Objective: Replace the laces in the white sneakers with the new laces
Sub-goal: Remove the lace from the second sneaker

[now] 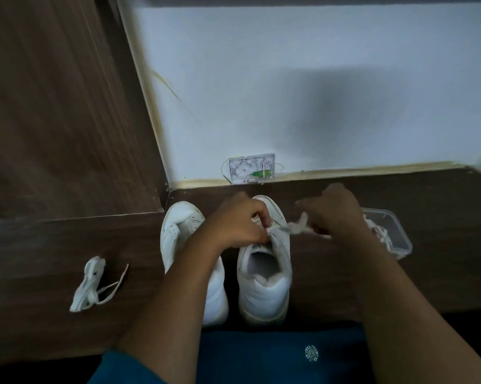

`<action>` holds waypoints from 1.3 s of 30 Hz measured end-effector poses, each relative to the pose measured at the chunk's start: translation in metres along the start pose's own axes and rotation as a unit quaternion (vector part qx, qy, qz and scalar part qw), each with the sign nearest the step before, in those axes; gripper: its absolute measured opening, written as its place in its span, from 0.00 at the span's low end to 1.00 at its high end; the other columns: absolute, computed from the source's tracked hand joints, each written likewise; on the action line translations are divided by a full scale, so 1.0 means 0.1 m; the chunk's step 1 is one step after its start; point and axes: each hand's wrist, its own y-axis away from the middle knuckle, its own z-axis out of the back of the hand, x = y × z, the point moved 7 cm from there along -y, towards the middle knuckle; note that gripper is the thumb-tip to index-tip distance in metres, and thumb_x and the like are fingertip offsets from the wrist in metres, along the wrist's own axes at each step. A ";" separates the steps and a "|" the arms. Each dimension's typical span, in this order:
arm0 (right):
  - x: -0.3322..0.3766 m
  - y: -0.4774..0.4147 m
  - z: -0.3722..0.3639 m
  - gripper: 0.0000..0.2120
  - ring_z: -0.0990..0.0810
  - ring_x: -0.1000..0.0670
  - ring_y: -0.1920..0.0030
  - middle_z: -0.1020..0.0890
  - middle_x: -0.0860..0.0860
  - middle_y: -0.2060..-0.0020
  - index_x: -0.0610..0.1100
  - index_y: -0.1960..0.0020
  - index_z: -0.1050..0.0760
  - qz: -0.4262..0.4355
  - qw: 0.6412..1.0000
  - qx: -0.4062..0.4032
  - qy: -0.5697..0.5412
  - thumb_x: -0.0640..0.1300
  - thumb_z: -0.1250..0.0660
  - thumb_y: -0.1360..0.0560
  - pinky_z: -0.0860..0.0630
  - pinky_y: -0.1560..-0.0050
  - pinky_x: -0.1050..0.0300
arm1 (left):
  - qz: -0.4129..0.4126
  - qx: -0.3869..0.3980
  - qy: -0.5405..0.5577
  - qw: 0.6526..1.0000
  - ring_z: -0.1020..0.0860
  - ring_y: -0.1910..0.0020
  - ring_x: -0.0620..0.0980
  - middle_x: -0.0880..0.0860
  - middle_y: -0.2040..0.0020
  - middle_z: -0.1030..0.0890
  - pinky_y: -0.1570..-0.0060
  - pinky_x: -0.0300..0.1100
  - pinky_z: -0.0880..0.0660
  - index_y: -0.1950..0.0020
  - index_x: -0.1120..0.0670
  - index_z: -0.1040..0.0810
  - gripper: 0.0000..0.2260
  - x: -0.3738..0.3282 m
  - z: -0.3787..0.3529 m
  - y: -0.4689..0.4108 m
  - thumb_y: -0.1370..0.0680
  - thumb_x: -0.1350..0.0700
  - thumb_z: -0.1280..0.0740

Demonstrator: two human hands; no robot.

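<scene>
Progress: early to middle, as I judge it. One shoe is being worked on, and I see no shoe fully re-laced.
Worktop (40, 245): dark wood that carries everything. The shoes stand at centre, side by side with their toes towards 12 o'clock.
Right sneaker (264, 286): this is the shoe in hand. Its collar gapes open and a lace runs out of its upper eyelets. I cannot tell whether that lace is coming out or going in.
Left sneaker (178, 234): it stands just at 9 o'clock of the other and my left forearm partly covers it. I can make out bare eyelets and no lace, so I judge it stripped and waiting.
Left hand (233, 223): its fingers are curled down and pinch the eyelet row of the right sneaker, steadying it.
Right hand (334, 214): it is closed around the lace and draws it out towards 3 o'clock.
Tub (394, 217): a clear tub at 3 o'clock, near the right hand, with loose laces (380, 234) heaped inside. They may be old or new; I cannot say.
Bundle (88, 284): a banded white lace bundle at 8 o'clock, well apart from the shoes. It is probably new and unused.
Lace (297, 227): it is taut between shoe and right hand, and blurred.
Left to do: threading both shoes, by my reckoning.
</scene>
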 end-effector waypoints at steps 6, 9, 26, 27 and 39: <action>0.36 0.21 -0.36 0.09 0.23 0.51 0.58 0.22 0.53 0.62 0.46 0.54 0.21 0.204 0.951 0.168 0.162 0.34 0.30 0.31 0.25 0.59 0.58 | -0.019 -0.019 -0.063 0.998 0.26 0.62 0.50 0.47 0.64 0.26 0.63 0.43 0.30 0.62 0.50 0.26 0.08 -0.07 0.00 0.04 0.35 0.57 0.28; 0.35 0.29 -0.49 0.13 0.20 0.47 0.58 0.20 0.48 0.60 0.42 0.51 0.20 0.210 0.936 0.231 0.164 0.30 0.32 0.32 0.22 0.58 0.55 | -0.020 -0.028 -0.083 0.996 0.23 0.63 0.53 0.52 0.64 0.21 0.61 0.46 0.26 0.61 0.55 0.22 0.05 -0.12 0.03 0.05 0.34 0.57 0.29; 0.37 0.26 -0.48 0.07 0.25 0.57 0.68 0.23 0.55 0.69 0.44 0.62 0.21 0.240 0.943 0.202 0.113 0.33 0.30 0.35 0.27 0.63 0.64 | 0.006 -0.027 0.003 1.000 0.27 0.67 0.46 0.44 0.69 0.26 0.63 0.40 0.30 0.63 0.51 0.25 0.07 -0.09 0.06 0.05 0.32 0.63 0.30; 0.36 0.25 -0.49 0.07 0.24 0.54 0.67 0.22 0.52 0.68 0.43 0.61 0.21 0.227 0.946 0.205 0.108 0.32 0.30 0.34 0.24 0.61 0.58 | 0.009 -0.025 0.017 1.000 0.27 0.68 0.45 0.44 0.68 0.26 0.64 0.40 0.29 0.64 0.50 0.26 0.09 -0.09 0.06 0.06 0.33 0.64 0.30; 0.33 0.25 -0.54 0.07 0.24 0.56 0.66 0.18 0.48 0.62 0.41 0.58 0.19 0.227 0.950 0.205 0.058 0.33 0.34 0.31 0.29 0.64 0.61 | 0.100 -0.066 0.115 0.986 0.24 0.71 0.50 0.51 0.71 0.23 0.63 0.47 0.21 0.67 0.54 0.24 0.07 0.10 0.06 0.06 0.31 0.64 0.34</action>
